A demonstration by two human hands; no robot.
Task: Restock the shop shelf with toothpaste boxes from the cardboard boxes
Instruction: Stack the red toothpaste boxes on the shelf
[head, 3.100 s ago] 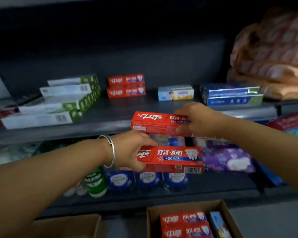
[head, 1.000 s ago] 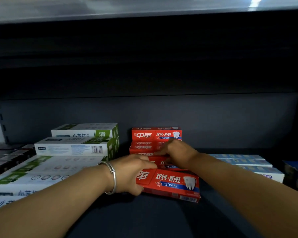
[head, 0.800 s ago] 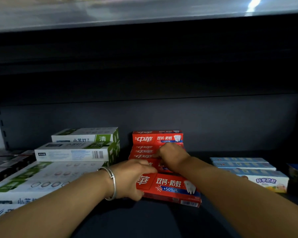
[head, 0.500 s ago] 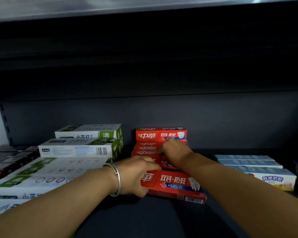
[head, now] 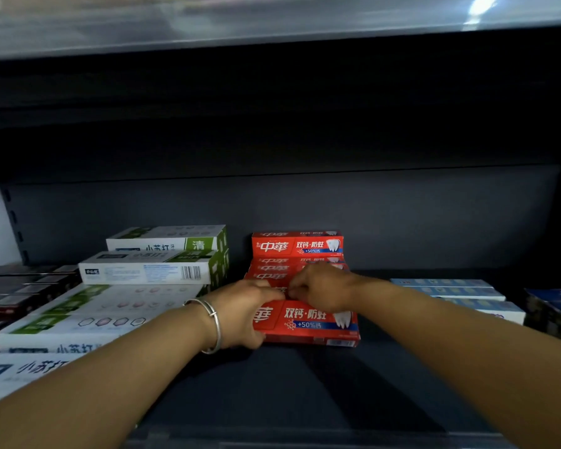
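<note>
- Red cardboard toothpaste box (head: pixel 318 322) lies flat on the dark grey metal shelf (head: pixel 305 390), at the front of the red stack (head: pixel 297 251); left hand (head: pixel 240 315) is curled round its left end.
- Right hand (head: pixel 321 290) sits on the red box just behind; can't tell if it's gripping or just pushing.
- Looks like the placing step; next is probably squaring the box up and letting go.
- Fingertips are hidden, and the supply cartons are out of frame.
</note>
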